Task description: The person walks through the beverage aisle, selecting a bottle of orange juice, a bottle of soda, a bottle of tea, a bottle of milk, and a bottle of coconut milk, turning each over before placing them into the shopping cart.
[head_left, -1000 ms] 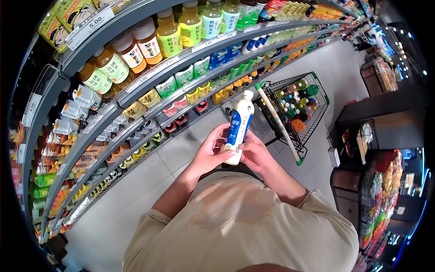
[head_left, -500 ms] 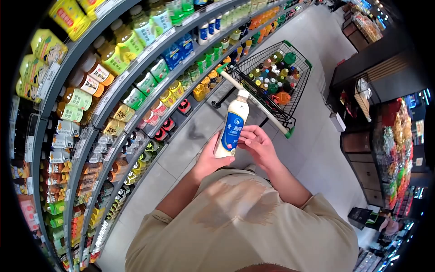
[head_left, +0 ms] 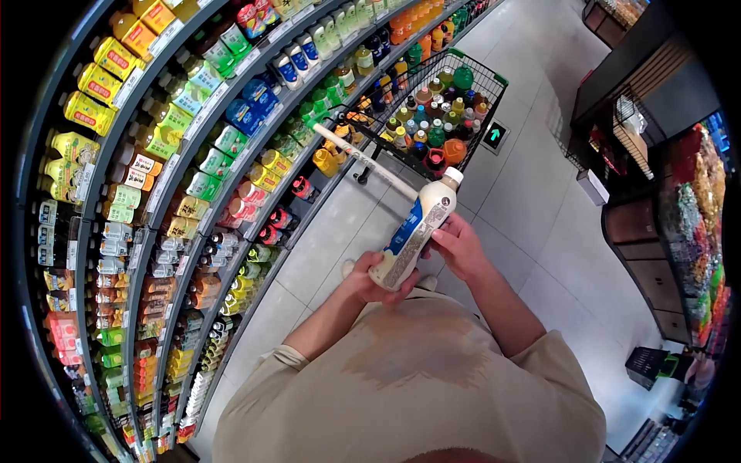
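Note:
In front of my chest a cream-white drink bottle [head_left: 414, 235] with a blue label and a white cap is held tilted, its cap pointing away and to the right. The printed text panel on its side faces up at me. My left hand [head_left: 378, 279] is wrapped round the lower end of the bottle. Higher up, my right hand [head_left: 461, 245] has its fingers closed against the right side, below the cap. Part of the fingers of both hands is hidden behind the bottle.
A shopping cart [head_left: 370, 166] holding many drink bottles [head_left: 436, 116] stands just ahead, beside the shelves. Curved shelves [head_left: 166, 193] of drinks line my left. On the right are a counter [head_left: 644, 262] with colourful packages and a dark basket [head_left: 648, 366]. A green arrow sign [head_left: 495, 135] marks the floor.
The bottle has turned, so its text side shows instead of the blue front, and it leans further right. Both hands moved slightly right with it. The cart appears further left.

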Action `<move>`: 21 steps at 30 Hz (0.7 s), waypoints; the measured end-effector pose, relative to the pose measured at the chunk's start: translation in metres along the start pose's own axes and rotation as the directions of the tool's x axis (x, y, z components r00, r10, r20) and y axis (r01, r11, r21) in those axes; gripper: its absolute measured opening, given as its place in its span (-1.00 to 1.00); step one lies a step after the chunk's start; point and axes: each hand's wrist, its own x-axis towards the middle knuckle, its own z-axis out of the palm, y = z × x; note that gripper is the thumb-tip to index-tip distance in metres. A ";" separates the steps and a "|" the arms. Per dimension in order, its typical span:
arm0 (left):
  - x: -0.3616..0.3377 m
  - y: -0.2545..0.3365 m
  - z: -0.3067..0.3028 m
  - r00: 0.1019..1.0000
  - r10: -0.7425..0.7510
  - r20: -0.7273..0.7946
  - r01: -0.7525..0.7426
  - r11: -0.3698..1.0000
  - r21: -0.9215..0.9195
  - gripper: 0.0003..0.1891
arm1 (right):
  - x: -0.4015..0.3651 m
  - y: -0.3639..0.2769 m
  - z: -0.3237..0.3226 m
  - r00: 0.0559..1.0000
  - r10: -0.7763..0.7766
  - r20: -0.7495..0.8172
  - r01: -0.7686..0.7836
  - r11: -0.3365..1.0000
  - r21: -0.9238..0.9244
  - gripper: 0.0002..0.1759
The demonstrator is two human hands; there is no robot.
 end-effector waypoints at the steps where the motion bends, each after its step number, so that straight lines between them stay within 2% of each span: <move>1: 0.010 -0.006 0.000 1.000 0.002 -0.006 -0.002 1.000 0.003 -0.15 | -0.005 -0.004 -0.012 1.000 0.000 0.004 0.000 1.000 0.005 -0.57; 3: 0.030 -0.019 0.002 0.934 0.065 -0.350 -0.007 0.986 0.165 -0.14 | -0.013 -0.016 -0.034 0.990 -0.064 -0.128 0.058 0.997 -0.049 -0.48; 4: 0.040 -0.022 0.000 0.935 0.072 -0.347 -0.013 0.985 0.170 -0.14 | -0.017 -0.025 -0.041 0.991 -0.065 -0.121 0.058 0.997 -0.053 -0.48; 6: 0.060 -0.024 -0.002 0.855 0.175 -0.487 0.114 0.854 0.508 -0.36 | -0.025 -0.044 -0.054 0.966 -0.128 -0.227 0.083 0.977 -0.198 -0.37; 7: 0.071 -0.026 0.005 0.774 0.253 -0.581 0.153 0.815 0.558 -0.44 | -0.026 -0.051 -0.063 0.966 -0.133 -0.223 0.088 0.975 -0.203 -0.37; 8: 0.079 -0.023 0.001 0.776 0.254 -0.577 0.151 0.814 0.561 -0.44 | -0.027 -0.057 -0.071 0.973 -0.155 -0.171 0.111 0.964 -0.242 -0.34; 10: 0.091 -0.015 -0.013 0.754 0.390 -0.529 0.221 0.607 0.763 -0.47 | -0.028 -0.066 -0.088 0.979 -0.170 -0.116 0.132 0.951 -0.280 -0.31; 11: 0.097 -0.008 -0.019 0.763 0.392 -0.514 0.233 0.575 0.784 -0.45 | -0.027 -0.068 -0.097 0.973 -0.192 -0.126 0.159 0.959 -0.232 -0.34; 13: 0.109 0.008 -0.034 0.778 0.383 -0.498 0.226 0.569 0.791 -0.47 | -0.022 -0.070 -0.120 0.970 -0.205 -0.127 0.180 0.966 -0.185 -0.37; 15: 0.119 0.024 -0.044 0.789 0.374 -0.487 0.221 0.567 0.794 -0.50 | -0.016 -0.074 -0.148 0.921 -0.217 -0.324 0.170 0.971 -0.166 -0.47; 19: 0.144 0.059 -0.070 0.822 0.310 -0.477 0.247 0.561 0.790 -0.54 | 0.004 -0.105 -0.198 0.944 -0.199 -0.264 0.126 0.955 -0.270 -0.55; 21: 0.157 0.077 -0.090 0.819 0.295 -0.493 0.286 0.535 0.795 -0.50 | 0.024 -0.123 -0.215 0.972 -0.097 -0.215 0.009 0.927 -0.374 -0.62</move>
